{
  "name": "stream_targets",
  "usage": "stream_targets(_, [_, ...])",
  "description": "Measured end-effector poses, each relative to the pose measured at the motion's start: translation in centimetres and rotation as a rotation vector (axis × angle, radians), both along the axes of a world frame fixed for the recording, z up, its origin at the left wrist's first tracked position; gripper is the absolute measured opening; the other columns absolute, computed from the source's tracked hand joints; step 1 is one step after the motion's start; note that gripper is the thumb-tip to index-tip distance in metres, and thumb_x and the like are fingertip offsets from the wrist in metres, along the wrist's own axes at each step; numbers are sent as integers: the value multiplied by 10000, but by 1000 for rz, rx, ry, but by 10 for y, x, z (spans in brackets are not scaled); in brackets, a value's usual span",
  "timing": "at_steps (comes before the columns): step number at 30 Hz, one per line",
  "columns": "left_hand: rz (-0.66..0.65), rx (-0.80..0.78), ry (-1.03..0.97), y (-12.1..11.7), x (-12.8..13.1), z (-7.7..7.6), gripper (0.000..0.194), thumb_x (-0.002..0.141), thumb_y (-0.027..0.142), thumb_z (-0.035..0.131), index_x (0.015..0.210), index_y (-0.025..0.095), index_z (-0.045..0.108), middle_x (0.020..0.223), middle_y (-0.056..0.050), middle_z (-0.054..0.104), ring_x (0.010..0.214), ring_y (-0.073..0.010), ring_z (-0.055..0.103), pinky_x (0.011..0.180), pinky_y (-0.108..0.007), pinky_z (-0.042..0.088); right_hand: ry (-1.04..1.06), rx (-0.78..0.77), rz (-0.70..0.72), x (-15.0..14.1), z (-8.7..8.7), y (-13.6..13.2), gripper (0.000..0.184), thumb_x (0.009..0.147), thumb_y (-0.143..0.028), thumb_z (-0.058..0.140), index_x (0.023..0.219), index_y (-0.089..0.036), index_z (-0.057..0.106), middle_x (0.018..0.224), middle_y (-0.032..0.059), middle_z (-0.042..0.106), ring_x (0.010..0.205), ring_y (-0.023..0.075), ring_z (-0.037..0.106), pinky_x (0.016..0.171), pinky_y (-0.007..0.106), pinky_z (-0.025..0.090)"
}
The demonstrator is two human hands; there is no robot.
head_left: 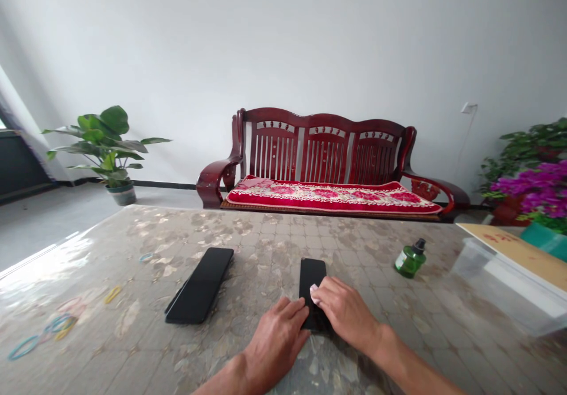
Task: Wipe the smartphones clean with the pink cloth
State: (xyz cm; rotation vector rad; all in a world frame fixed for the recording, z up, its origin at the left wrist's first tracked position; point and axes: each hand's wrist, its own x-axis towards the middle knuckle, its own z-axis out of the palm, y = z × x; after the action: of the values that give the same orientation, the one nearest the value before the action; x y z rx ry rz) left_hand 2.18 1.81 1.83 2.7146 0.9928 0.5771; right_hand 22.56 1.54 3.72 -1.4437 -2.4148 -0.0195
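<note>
A black smartphone (313, 272) lies flat on the table in front of me, screen up. My left hand (279, 339) grips its lower left edge, with the fingers closed along the side. Over the screen's right part is my right hand (343, 309), its fingers pinched on a small white wad (315, 291) that looks like tissue or cloth. The wad's lower part is hidden by the fingers. To the left lies a larger black phone (201, 286), with another dark edge showing beneath it. Neither hand touches that one.
A green bottle with a black cap (410, 259) stands to the right. Beyond it is a clear plastic box (500, 289) with a tan board (518, 247) on top. Coloured bands (59, 326) lie at the table's left. A red wooden bench (323, 147) stands behind the table.
</note>
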Motion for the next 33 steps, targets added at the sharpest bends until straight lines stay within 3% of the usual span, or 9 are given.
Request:
stream_targets(9, [-6,17,17,0,-1,1,278,883,156,642,1160,181,643,1233,-78,659,1003,-251,620,918,-386,543,3,12,-131,1,-1,32,224,987,-104,458,938,-210,650,929,35,632,925,180,573,824,271,415])
stream_targets(17, [-8,-3,23,0,0,0,278,880,151,652,1157,175,639,1204,-73,663,987,-250,614,903,-387,547,-15,15,8,0,-2,11,180,982,-128,477,938,-210,631,903,23,614,878,180,553,777,276,409])
stream_targets(26, [-26,9,39,1,-2,3,285,892,170,655,1176,175,636,1239,-81,656,1009,-256,625,924,-381,542,-59,12,-231,-8,3,59,250,979,-117,469,845,-206,659,888,41,645,865,176,591,802,280,414])
stream_targets(33, [-13,-8,44,-1,-1,3,204,897,184,661,1100,194,639,1181,-56,667,986,-238,614,897,-354,539,-30,24,-92,-19,-3,58,228,970,-117,474,865,-221,648,910,26,640,899,171,587,796,260,410])
